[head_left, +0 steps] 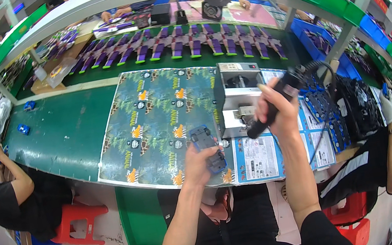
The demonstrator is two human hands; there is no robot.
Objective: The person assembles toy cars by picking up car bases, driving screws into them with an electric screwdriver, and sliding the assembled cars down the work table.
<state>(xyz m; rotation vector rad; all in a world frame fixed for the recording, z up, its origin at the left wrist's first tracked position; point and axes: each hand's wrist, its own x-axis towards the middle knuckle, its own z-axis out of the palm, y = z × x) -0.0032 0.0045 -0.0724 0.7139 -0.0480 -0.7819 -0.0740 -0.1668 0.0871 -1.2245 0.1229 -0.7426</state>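
My left hand [196, 164] grips a blue toy car [202, 137] over a patterned sheet. The car's dark underside faces up and its wheels show at the sides. In my right hand [282, 110] is a black electric screwdriver [290, 86], its cable curving off to the right. The tool's tip end points down and left, apart from the car, near a metal screw feeder box [242, 91]. Motion blurs the tool and that hand a little.
Blue car bodies [315, 106] lie in rows at right, beside black parts [355, 105]. Purple toy pieces [177, 44] line the far belt. Two small blue cars [23, 129] rest at left. Co-workers sit on both sides; a metal shelf frame [133, 2] spans overhead.
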